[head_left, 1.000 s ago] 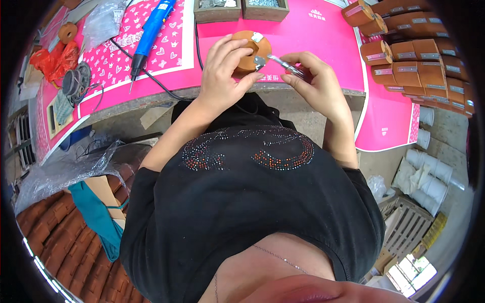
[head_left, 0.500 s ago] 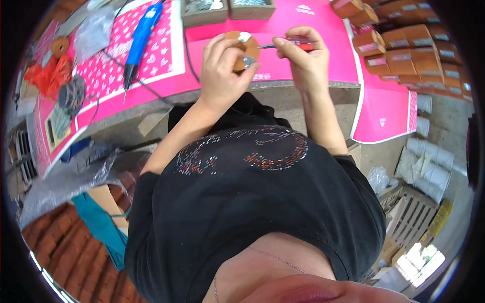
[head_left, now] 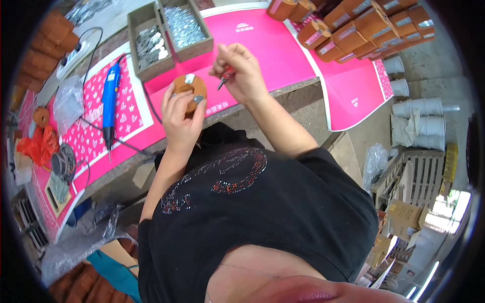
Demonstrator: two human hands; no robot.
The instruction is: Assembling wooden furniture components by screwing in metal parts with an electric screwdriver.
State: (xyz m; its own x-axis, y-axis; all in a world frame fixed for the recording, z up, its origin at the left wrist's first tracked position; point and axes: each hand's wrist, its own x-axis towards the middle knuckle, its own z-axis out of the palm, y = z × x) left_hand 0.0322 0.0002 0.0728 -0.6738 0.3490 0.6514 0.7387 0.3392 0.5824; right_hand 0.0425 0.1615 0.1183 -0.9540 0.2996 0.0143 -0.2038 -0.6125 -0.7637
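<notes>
My left hand (head_left: 181, 117) holds a round orange-brown piece (head_left: 190, 91) with small silver metal fittings on it, just above the front edge of the pink-covered table (head_left: 273, 48). My right hand (head_left: 241, 68) is to the right of it, fingers closed on a small red-handled tool (head_left: 226, 77) whose tip points down-left toward the piece. The tool tip is a short gap away from the piece.
Two grey trays of silver metal parts (head_left: 169, 31) stand behind my hands. A blue electric screwdriver (head_left: 109, 103) with a black cord lies at the left. Several orange-brown boxes (head_left: 353, 25) are stacked at the back right. White cylinders (head_left: 417, 121) and cardboard lie on the floor at right.
The view has shifted. My right hand with the tool has drawn away from the round piece, up and to the right; the left hand still holds the piece.
</notes>
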